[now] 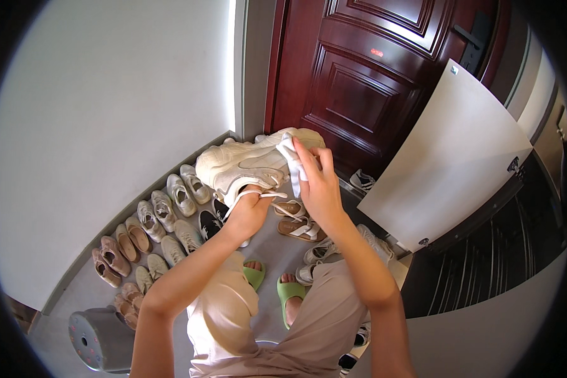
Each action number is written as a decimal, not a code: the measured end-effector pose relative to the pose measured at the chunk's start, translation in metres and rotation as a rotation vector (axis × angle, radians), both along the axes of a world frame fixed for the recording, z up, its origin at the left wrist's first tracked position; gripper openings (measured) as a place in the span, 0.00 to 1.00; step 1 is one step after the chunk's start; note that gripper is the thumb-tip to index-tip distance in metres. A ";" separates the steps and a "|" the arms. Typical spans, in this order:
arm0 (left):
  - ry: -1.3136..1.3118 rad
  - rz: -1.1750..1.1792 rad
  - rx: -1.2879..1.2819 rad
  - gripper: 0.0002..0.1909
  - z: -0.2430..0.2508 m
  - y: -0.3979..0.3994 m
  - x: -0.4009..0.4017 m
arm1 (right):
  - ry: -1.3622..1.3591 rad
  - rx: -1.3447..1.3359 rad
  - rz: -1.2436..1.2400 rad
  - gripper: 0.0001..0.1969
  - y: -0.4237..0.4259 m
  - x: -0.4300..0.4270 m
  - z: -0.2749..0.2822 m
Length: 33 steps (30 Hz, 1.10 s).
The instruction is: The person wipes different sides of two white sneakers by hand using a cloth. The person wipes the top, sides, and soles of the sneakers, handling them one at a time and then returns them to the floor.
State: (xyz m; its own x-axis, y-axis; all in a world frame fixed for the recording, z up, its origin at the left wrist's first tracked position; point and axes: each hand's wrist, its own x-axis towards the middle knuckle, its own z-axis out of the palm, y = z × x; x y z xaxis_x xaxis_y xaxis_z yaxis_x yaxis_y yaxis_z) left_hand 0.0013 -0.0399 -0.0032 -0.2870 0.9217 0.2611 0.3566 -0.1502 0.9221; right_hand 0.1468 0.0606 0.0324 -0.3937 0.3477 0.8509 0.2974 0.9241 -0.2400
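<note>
A chunky cream sneaker (pixel 245 163) is raised in front of me, tilted on its side with its laces dangling. My left hand (pixel 248 212) holds it from inside the collar, with the fingers hidden in the shoe. In my right hand (pixel 319 184) is a folded white cloth (pixel 290 158), pinched between the fingers and lying against the sneaker's side near the sole. Below the sneaker, brown-soled sandals with white straps (pixel 302 229) stand on the floor.
Rows of shoes (pixel 163 210) line the wall at left. A grey plastic stool (pixel 101 338) stands lower left. A dark red door (pixel 359 90) is ahead. At right, a white cabinet door (pixel 449 156) hangs open from a dark shoe cabinet (pixel 482 255). My feet wear green slides (pixel 290 289).
</note>
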 end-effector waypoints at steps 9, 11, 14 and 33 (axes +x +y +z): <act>-0.037 -0.042 0.042 0.12 -0.020 0.012 -0.012 | -0.093 0.100 0.048 0.35 0.001 0.002 0.000; 0.053 -0.040 0.029 0.12 -0.021 0.011 -0.012 | 0.042 0.059 -0.145 0.34 0.009 0.009 0.005; 0.209 -0.031 0.084 0.11 -0.030 0.012 -0.013 | 0.037 0.090 -0.134 0.34 0.012 0.009 0.004; -0.660 -0.143 0.086 0.18 -0.021 0.024 -0.011 | 0.120 0.007 -0.171 0.36 0.045 0.016 -0.012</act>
